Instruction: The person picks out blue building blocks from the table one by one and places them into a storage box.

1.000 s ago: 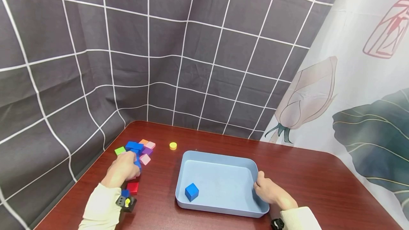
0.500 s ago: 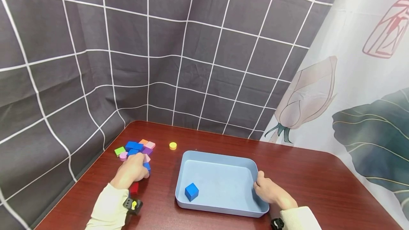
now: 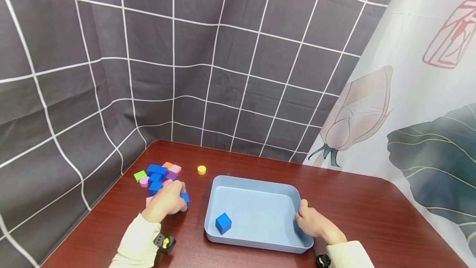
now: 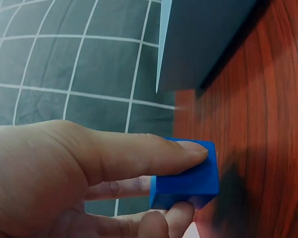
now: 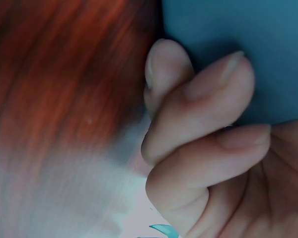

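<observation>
My left hand (image 3: 167, 202) pinches a blue cube (image 4: 188, 176) between thumb and fingers, just left of the light blue tray (image 3: 256, 182) in the head view. Seen from the left wrist, the cube is close over the wooden table, with the tray's outer wall beyond it. Another blue cube (image 3: 223, 223) sits inside the tray at its near left corner. My right hand (image 3: 316, 220) grips the tray's right side at the rim. From the right wrist, the curled fingers (image 5: 203, 89) press against the tray wall (image 5: 273, 54).
Left of the tray lies a cluster of blocks: several blue blocks (image 3: 155, 188), a purple block (image 3: 171, 175), a green block (image 3: 139, 175), orange and pink ones. A yellow disc (image 3: 201, 170) rests behind the tray's left corner. Checked curtain (image 3: 201, 73) hangs behind the table.
My left hand has moved right from the block cluster toward the tray, taking a blue cube with it and uncovering more blocks. The right hand and tray have stayed still.
</observation>
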Available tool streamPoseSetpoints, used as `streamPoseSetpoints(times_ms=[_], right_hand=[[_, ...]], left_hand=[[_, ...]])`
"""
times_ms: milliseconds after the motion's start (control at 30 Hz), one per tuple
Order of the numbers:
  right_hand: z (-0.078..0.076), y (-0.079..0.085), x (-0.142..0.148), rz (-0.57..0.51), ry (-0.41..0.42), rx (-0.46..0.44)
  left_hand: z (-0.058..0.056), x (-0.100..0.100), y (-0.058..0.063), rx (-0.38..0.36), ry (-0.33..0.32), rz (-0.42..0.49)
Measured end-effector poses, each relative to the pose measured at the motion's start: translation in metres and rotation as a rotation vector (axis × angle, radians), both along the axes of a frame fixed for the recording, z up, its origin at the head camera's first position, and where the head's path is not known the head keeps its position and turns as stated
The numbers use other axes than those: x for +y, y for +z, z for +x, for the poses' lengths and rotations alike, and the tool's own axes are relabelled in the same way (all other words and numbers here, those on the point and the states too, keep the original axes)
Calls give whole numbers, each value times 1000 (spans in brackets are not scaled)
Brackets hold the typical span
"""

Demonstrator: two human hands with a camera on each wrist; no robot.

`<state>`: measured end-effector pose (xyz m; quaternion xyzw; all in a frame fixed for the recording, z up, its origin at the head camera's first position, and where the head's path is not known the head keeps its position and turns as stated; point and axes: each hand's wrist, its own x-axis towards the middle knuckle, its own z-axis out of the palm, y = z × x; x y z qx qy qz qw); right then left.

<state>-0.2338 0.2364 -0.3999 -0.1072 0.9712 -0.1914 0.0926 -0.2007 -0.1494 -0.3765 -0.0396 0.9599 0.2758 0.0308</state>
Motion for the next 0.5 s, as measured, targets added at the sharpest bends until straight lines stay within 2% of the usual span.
streamPoseSetpoints(times_ms=[200, 500], right_hand=[[1, -1, 0, 1, 1, 9], [0, -1, 0, 1, -4, 2]], left_hand=[[3, 12, 2, -14, -22, 3], [8, 17, 7, 30, -43, 1]])
